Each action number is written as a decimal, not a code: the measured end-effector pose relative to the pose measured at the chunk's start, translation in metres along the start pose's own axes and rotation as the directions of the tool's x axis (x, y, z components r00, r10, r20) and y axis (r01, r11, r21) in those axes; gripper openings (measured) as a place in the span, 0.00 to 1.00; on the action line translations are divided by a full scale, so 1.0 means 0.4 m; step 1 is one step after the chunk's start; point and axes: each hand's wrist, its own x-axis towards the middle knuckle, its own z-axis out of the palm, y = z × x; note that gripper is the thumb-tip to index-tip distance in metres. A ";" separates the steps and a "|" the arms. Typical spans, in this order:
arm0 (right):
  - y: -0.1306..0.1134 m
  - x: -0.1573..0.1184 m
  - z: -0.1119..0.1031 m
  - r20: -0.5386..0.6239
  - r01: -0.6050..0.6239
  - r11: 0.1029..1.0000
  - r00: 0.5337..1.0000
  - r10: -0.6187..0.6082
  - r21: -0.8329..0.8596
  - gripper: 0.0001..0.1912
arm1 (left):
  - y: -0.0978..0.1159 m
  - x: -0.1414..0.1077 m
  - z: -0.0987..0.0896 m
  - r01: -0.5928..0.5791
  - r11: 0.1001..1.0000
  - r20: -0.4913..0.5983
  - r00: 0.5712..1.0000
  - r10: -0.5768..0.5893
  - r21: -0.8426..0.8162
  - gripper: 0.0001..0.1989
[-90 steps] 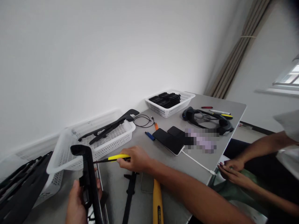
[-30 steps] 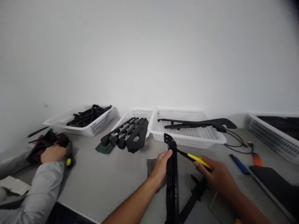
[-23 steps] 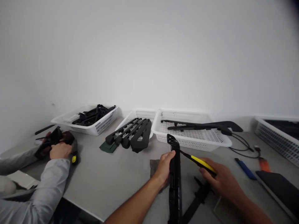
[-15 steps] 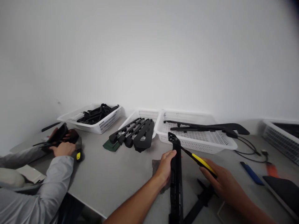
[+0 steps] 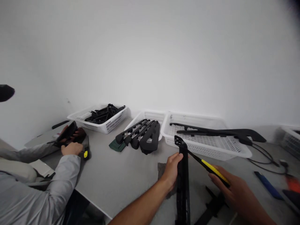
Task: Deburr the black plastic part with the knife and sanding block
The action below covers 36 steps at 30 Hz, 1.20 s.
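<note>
- left hand: clamped on black plastic part, part tilted up in front of middle basket
- right hand: fingers wrapped round yellow-black knife, tip end at part's upper edge, contact unclear
- grey cloth beside left hand
- black caliper on table, near right hand

L grip clasped; R grip curled, prob. tight.
</note>
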 end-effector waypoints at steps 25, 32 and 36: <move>-0.065 0.002 -0.033 -0.026 0.054 0.998 0.998 -0.053 0.012 0.21 | -0.002 0.006 -0.004 0.013 0.992 -0.038 0.999 -0.008 0.125 0.14; -0.069 0.012 -0.049 -0.028 0.017 1.000 0.999 -0.017 -0.002 0.14 | 0.000 0.003 -0.001 0.000 0.990 0.005 1.000 -0.001 0.138 0.14; -0.070 0.012 -0.051 -0.035 0.020 1.000 0.999 -0.020 -0.010 0.13 | 0.007 -0.002 0.007 -0.003 0.991 0.029 1.000 -0.001 0.136 0.15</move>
